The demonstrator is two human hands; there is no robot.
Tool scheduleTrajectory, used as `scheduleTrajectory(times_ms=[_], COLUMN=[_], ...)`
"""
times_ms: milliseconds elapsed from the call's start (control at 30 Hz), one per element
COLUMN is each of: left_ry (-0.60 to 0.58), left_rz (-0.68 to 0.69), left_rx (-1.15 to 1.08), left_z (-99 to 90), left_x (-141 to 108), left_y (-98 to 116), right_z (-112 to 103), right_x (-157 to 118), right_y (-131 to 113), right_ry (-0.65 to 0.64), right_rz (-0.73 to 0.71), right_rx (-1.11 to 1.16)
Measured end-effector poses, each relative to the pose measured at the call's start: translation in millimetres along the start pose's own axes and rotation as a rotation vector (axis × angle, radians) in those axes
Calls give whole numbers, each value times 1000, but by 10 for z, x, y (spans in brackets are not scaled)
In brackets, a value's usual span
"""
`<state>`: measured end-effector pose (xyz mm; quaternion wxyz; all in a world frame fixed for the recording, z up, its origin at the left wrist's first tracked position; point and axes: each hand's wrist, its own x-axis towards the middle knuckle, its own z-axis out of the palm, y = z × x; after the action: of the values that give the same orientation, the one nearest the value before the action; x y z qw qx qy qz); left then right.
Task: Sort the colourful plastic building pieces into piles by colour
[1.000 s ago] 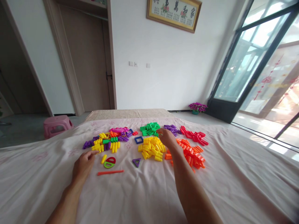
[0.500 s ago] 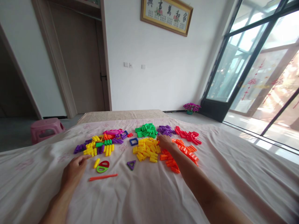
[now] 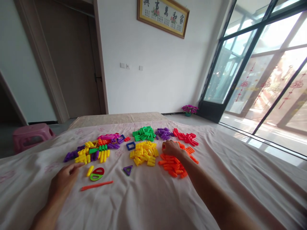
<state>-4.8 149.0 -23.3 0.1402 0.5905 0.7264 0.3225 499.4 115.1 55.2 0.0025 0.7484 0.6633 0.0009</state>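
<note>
My right hand (image 3: 172, 148) is closed over the upper left of the pile of orange plastic blocks (image 3: 174, 164). A bit of an orange block (image 3: 164, 146) shows at its curled fingers; the fingertips are partly hidden. My left hand (image 3: 63, 179) rests on the cloth with fingers stretched forward, holding nothing that I can see. Its fingertips are close to the yellow blocks (image 3: 82, 158) of a mixed-colour pile; whether they touch is unclear. A single yellow block (image 3: 90, 171) lies just right of them, beside red and green half-round pieces (image 3: 97, 174).
Sorted piles of yellow (image 3: 144, 153), green (image 3: 144, 133), purple (image 3: 164, 133) and red blocks (image 3: 185, 137) lie on the wrinkled cloth (image 3: 134, 204). A purple triangle (image 3: 128, 170), blue square frame (image 3: 130, 146) and orange sticks (image 3: 96, 185) lie nearer. A pink stool (image 3: 33, 132) stands left.
The view has turned slightly right, so the scene sits further left. My right hand has moved right, from beside the yellow pile onto the orange one. My left hand stays near the mixed pile.
</note>
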Motion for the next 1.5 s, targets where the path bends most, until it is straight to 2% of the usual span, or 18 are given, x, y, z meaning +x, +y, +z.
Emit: scheduleTrajectory(times_ms=[267, 367, 567, 667, 800, 900, 1000, 1100, 1233, 1367, 1500], left_ry=[23, 7, 0, 1, 17, 27, 28, 35, 59, 70, 97], left_rz=[24, -5, -2, 7, 13, 6, -2, -5, -6, 9, 37], left_rx=[-1, 4, -38, -74, -81, -88, -101, -103, -134, -163, -201], left_z=[5, -24, -67, -58, -22, -12, -24, -38, -44, -43, -34], left_x=[2, -17, -67, -79, -63, -59, -73, -85, -77, -67, -68], left_y=[-6, 41, 101, 102, 76, 72, 92, 110, 110, 94, 83], right_z=[-73, -91, -10, -14, -167, -294, -295, -155, 81, 248, 359], right_x=[-75, -105, -267, -318, -347, -407, -457, -377, -53, 231, 278], right_y=[177, 81, -232, -245, -358, -726, -1288, -1884, -2508, -2831, -2893], right_ry=[-49, -28, 0, -13, -7, 76, 94, 95, 112, 96, 147], right_rz=[-27, -64, -234, -215, -169, -225, -427, -601, -625, -606, -583], right_rx=[-29, -16, 4, -52, -109, -43, 131, 251, 304, 264, 238])
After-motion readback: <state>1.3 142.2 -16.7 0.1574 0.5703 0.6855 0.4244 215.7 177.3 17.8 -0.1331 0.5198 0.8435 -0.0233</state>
